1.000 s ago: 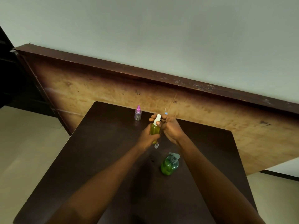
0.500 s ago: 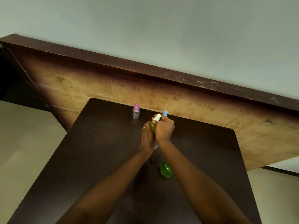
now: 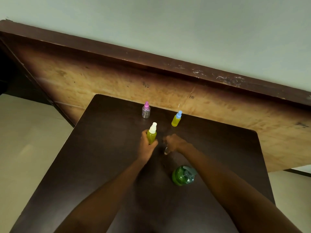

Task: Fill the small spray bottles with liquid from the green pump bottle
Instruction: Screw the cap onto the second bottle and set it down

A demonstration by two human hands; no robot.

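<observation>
**White-topped spray bottle: filled, sprayer on, overcap still off**

White-topped spray bottle: your left hand is clamped round its lower body and holds it upright over the middle of the dark table. The hand hides the base, so I cannot tell whether it rests on the table. The liquid is yellow-green and reaches the shoulder. The white sprayer head looks seated. The low grip leaves the head clear, probably so the overcap can go on.

Your right hand is just beside the bottle but not touching it. Its fingers curl down over a small clear cap lying on the table. This area is blurred, so I cannot tell whether you have pinched the cap.

The blue-topped spray bottle stands at the far edge, full and well away from your hands. It looks set aside as finished.

The pink-topped spray bottle also stands at the far edge, further left. It is clear and looks empty, so it is likely next.

The green pump bottle stands nearer you, beside your right forearm, within easy reach for the next fill.
</observation>
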